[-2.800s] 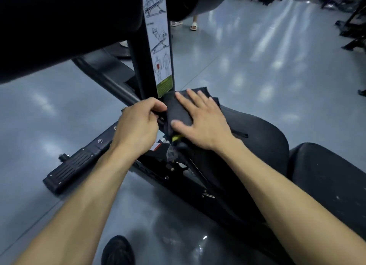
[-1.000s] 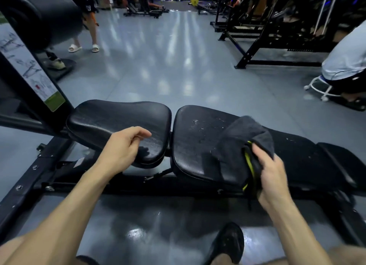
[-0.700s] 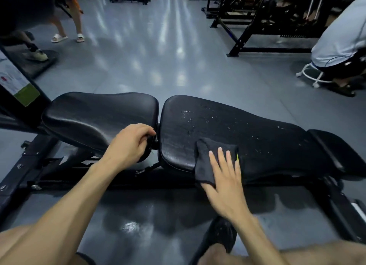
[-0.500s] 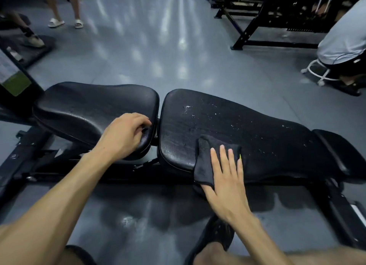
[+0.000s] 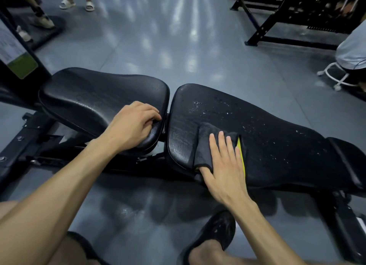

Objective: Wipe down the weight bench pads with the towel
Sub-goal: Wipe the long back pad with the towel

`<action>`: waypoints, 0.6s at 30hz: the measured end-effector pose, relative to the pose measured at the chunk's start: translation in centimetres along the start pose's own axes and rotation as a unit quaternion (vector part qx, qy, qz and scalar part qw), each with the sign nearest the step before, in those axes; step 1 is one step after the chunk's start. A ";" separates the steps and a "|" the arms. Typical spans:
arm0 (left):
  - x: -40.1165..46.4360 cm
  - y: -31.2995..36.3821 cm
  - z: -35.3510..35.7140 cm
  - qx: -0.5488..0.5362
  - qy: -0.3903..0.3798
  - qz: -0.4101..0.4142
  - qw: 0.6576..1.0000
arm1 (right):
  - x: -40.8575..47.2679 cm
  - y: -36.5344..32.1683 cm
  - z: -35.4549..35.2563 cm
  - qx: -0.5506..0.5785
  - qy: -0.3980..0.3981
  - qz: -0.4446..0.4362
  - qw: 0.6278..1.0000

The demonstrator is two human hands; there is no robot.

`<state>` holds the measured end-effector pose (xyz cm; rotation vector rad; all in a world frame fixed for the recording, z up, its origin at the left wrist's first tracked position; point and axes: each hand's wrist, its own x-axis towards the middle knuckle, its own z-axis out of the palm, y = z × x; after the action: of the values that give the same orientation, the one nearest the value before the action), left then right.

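- My right hand (image 5: 223,165) lies flat, fingers straight, pressing the dark towel (image 5: 206,146) onto the near edge of the long back pad (image 5: 277,138); nothing is gripped, only pushed down.
- My left hand (image 5: 132,126) is curled over the near corner of the seat pad (image 5: 95,98), fingers hooked on its edge by the gap between the two pads, bracing me.
- The towel is folded small, part of it draped over the pad's near side, a yellow strip showing beside my little finger.
- White specks and droplets (image 5: 200,106) dot the back pad beyond the towel and off to the right; I judge most of that pad is not yet wiped.
- Risk: with a flat palm and no grasp, the towel could bunch or slide out from under my fingers and drop over the edge to the floor (image 5: 178,47).
- Risk: a small fold covers little, so I may leave streaks or miss the far specks.
- Risk: the surface looks wet; my bracing hand could slip.
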<state>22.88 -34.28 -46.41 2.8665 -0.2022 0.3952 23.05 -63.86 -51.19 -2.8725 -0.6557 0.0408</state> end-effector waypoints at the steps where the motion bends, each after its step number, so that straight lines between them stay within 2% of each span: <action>1: 0.1 0.0 -0.1 0.001 -0.003 -0.004 1.000 | -0.6 0.7 0.0 0.002 -0.008 -0.004 1.000; 8: 0.7 2.1 -0.1 0.021 -0.050 -0.069 0.996 | -3.8 3.9 -1.9 0.011 -0.045 -0.023 0.999; 11: 0.6 3.4 -0.3 0.030 -0.082 -0.091 0.992 | -5.3 4.4 -2.5 0.098 -0.056 0.012 0.994; 12: 0.5 3.7 -0.3 0.034 -0.091 -0.094 0.991 | -5.5 4.6 -2.7 0.151 -0.041 0.037 0.987; 14: 0.4 4.0 -0.6 0.037 -0.105 -0.095 0.989 | -5.3 4.9 -2.7 0.222 0.047 0.096 0.969; 16: 0.2 4.0 -0.7 0.033 -0.116 -0.095 0.988 | -4.4 5.1 -2.3 0.206 0.122 0.139 0.961; 18: 0.0 3.8 -0.8 0.025 -0.120 -0.094 0.988 | -3.5 5.3 -1.7 0.203 0.136 0.164 0.956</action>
<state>22.04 -37.70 -44.88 2.9447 0.0384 0.0177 22.29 -70.32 -50.63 -2.4889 -0.0956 -0.1524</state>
